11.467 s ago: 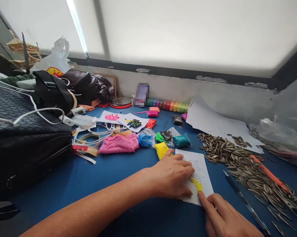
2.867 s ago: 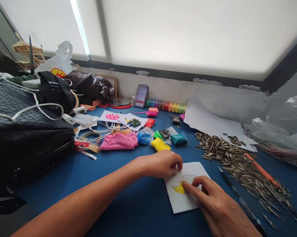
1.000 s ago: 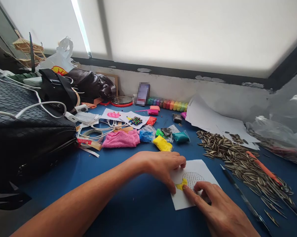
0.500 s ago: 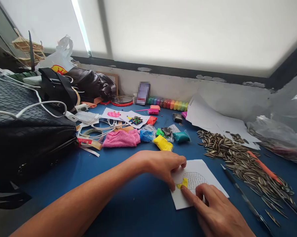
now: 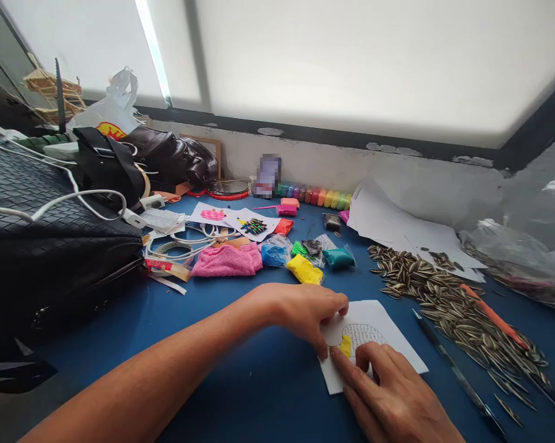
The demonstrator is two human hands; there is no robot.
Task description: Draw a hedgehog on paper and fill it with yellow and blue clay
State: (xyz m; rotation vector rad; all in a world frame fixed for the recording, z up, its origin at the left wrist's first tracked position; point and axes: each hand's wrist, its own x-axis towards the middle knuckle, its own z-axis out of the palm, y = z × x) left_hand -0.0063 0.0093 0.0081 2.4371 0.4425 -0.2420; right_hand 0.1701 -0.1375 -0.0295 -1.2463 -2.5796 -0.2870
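A white sheet of paper [image 5: 400, 344] with a rounded outline drawn on it lies on the blue table; close pen marks fill part of the outline. A patch of yellow clay [image 5: 346, 346] is spread over the drawing's left part. My left hand [image 5: 312, 311] rests on the sheet's left edge, thumb and forefinger apart, holding it flat. With the forefinger stretched out, my right hand [image 5: 388, 381] presses near the lower left end of the yellow clay, partly covering it. The other fingers of that hand are bent over the paper, with nothing seen in them.
Sunflower seeds [image 5: 416, 274], a pen [image 5: 457, 369] and an orange-handled tool [image 5: 492, 314] lie to the right. Beyond my hands are a yellow clay packet [image 5: 305, 269], a teal packet [image 5: 339, 257] and a pink cloth [image 5: 227, 258]. A black bag [image 5: 60, 240] stands left.
My right hand has shifted slightly left, its forefinger now nearer my left thumb and covering the clay's lower left part. My left hand stays in place on the paper.
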